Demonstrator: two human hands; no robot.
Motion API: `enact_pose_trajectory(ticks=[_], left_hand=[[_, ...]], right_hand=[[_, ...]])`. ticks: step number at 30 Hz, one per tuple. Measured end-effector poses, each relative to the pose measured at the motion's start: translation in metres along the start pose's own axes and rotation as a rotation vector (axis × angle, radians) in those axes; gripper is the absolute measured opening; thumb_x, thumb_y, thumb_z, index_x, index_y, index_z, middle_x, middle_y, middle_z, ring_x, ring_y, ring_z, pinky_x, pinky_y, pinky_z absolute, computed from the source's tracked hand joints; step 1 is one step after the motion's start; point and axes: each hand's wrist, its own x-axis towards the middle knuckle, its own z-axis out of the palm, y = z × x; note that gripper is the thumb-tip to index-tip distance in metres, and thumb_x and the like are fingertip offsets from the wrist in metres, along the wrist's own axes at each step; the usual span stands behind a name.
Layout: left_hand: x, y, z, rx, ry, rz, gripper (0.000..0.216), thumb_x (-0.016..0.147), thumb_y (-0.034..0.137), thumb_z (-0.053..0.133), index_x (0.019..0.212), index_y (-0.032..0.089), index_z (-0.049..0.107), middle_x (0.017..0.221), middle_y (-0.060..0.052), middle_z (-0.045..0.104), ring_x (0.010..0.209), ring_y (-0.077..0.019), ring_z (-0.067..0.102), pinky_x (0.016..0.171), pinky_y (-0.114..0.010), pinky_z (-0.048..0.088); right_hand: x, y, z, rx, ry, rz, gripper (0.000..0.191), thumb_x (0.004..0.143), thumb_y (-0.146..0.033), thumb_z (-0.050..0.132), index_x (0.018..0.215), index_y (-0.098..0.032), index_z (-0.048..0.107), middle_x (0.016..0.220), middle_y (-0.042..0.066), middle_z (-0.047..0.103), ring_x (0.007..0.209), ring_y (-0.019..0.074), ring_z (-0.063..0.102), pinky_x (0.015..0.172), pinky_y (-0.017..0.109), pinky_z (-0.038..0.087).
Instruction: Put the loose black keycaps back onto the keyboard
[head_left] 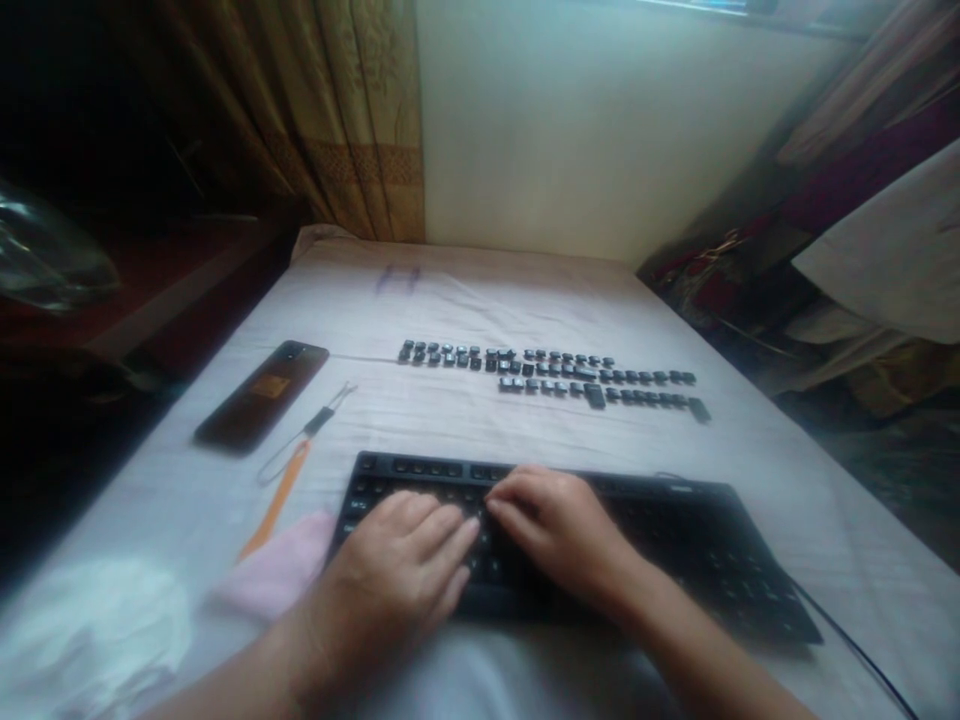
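A black keyboard lies on a white cloth-covered surface in front of me. My left hand rests flat on its left part, fingers stretched toward the middle. My right hand sits beside it with fingers curled down onto the keys, fingertips close to those of the left hand. I cannot make out anything held in the right fingers. Two rows of loose black keycaps are lined up farther back.
A dark phone lies at the left, with an orange-handled wire tool next to it. A pink cloth and white crumpled material sit at the near left. The keyboard cable runs off right. A curtain and wall stand behind.
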Motion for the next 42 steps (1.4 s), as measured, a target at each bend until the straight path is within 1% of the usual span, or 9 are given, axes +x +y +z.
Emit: enact_pose_trajectory(ticks=[7,10,13,21,25,28,35,39,42], left_hand=[[-0.001,0.000,0.003,-0.004,-0.015,0.000,0.026,0.093,0.017,0.051,0.114,0.014,0.067,0.102,-0.007,0.070,0.093,-0.0225,0.062,0.086,-0.039,0.053],[-0.001,0.000,0.003,0.001,-0.013,0.001,0.026,0.093,0.017,0.051,0.113,0.013,0.066,0.100,-0.007,0.069,0.092,-0.0225,0.062,0.085,-0.039,0.052],[0.000,0.000,0.002,-0.006,-0.037,-0.010,0.025,0.093,0.017,0.052,0.113,0.014,0.067,0.100,-0.007,0.069,0.091,-0.0230,0.062,0.086,-0.041,0.052],[-0.001,0.001,0.003,0.004,-0.044,-0.030,0.026,0.090,0.017,0.054,0.113,0.016,0.067,0.101,-0.007,0.069,0.092,-0.0232,0.061,0.086,-0.041,0.050],[-0.002,0.000,0.003,0.003,-0.052,-0.026,0.026,0.090,0.018,0.053,0.113,0.016,0.066,0.102,-0.006,0.068,0.092,-0.0238,0.060,0.086,-0.042,0.050],[-0.001,0.000,0.002,0.021,-0.057,-0.011,0.025,0.090,0.017,0.053,0.111,0.016,0.067,0.099,-0.007,0.068,0.091,-0.0232,0.061,0.084,-0.040,0.051],[0.000,0.000,0.000,0.043,-0.032,0.019,0.024,0.090,0.016,0.050,0.108,0.017,0.067,0.097,-0.008,0.068,0.090,-0.0230,0.062,0.082,-0.040,0.053],[-0.001,0.001,0.002,0.057,0.016,0.018,0.027,0.088,0.013,0.049,0.108,0.018,0.066,0.095,-0.007,0.067,0.087,-0.0219,0.062,0.080,-0.038,0.054],[-0.001,0.001,0.004,0.077,0.069,0.028,0.026,0.087,0.012,0.049,0.105,0.019,0.066,0.093,-0.006,0.068,0.084,-0.0215,0.062,0.079,-0.038,0.053]], right_hand=[[0.002,-0.012,0.000,-0.039,-0.028,0.126,0.013,0.084,-0.019,0.064,0.077,-0.021,0.075,0.084,0.005,0.075,0.076,0.0186,0.069,0.073,0.029,0.051],[0.002,-0.014,0.001,-0.050,-0.044,0.159,0.014,0.084,-0.019,0.063,0.077,-0.021,0.075,0.084,0.004,0.075,0.077,0.0182,0.069,0.074,0.029,0.050],[0.002,-0.015,0.003,-0.074,-0.038,0.182,0.015,0.083,-0.018,0.063,0.075,-0.021,0.075,0.083,0.003,0.074,0.075,0.0176,0.068,0.072,0.028,0.048],[-0.002,-0.013,0.008,-0.091,-0.011,0.153,0.016,0.084,-0.017,0.063,0.075,-0.022,0.075,0.083,0.003,0.073,0.071,0.0157,0.066,0.067,0.025,0.046],[-0.002,-0.011,0.008,-0.073,-0.001,0.137,0.015,0.083,-0.017,0.063,0.075,-0.022,0.075,0.083,0.003,0.073,0.072,0.0153,0.066,0.068,0.024,0.046],[-0.001,-0.012,0.006,-0.069,-0.009,0.140,0.015,0.082,-0.016,0.063,0.076,-0.022,0.076,0.083,0.003,0.074,0.074,0.0158,0.067,0.069,0.024,0.046],[0.001,-0.012,0.005,-0.078,-0.019,0.139,0.016,0.083,-0.018,0.063,0.077,-0.022,0.077,0.083,0.003,0.075,0.075,0.0160,0.067,0.071,0.024,0.045],[0.001,-0.011,0.006,-0.100,-0.014,0.129,0.017,0.083,-0.019,0.062,0.078,-0.023,0.078,0.084,0.003,0.075,0.078,0.0167,0.068,0.071,0.024,0.045],[0.001,-0.010,0.006,-0.114,-0.006,0.131,0.018,0.083,-0.020,0.062,0.079,-0.023,0.079,0.086,0.003,0.076,0.080,0.0176,0.069,0.073,0.025,0.045]])
